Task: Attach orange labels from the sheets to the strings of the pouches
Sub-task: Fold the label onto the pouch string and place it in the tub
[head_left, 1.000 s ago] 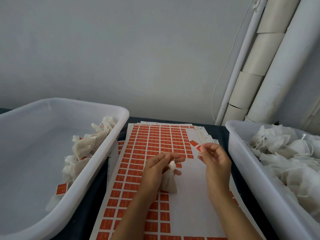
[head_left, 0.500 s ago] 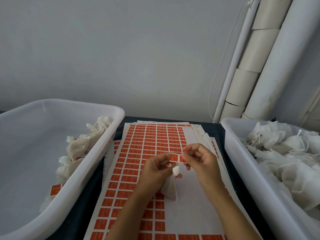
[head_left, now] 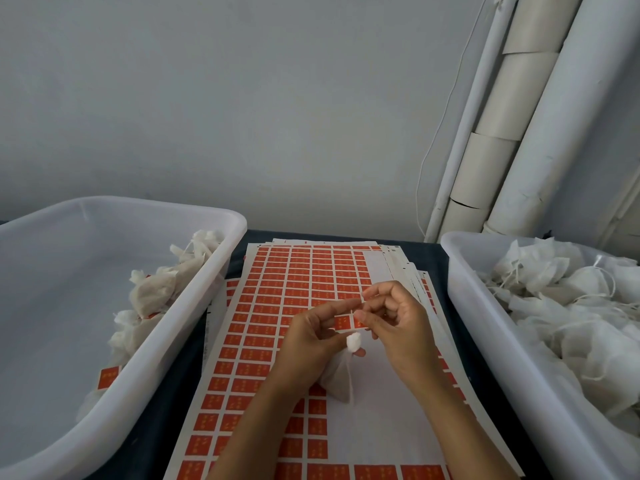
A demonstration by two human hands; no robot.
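A stack of label sheets (head_left: 287, 296) with rows of orange labels lies in the middle of the table. Above it my left hand (head_left: 311, 336) holds a white pouch (head_left: 341, 375) by its gathered neck, the body hanging down onto the sheet. An orange label (head_left: 346, 322) is pinched between the fingertips of both hands, with the pouch's thin white string (head_left: 362, 298) running up across it. My right hand (head_left: 398, 323) grips the label's right edge and the string.
A white tub (head_left: 194, 327) on the left holds several labelled pouches (head_left: 156, 292) along its right wall. A white tub (head_left: 485, 327) on the right is heaped with unlabelled pouches (head_left: 568, 306). White pipes (head_left: 512, 140) stand in the back right corner.
My right hand brought a peeled orange label from the sheet's right side to my left hand. Both hands now pinch it around the pouch's string.
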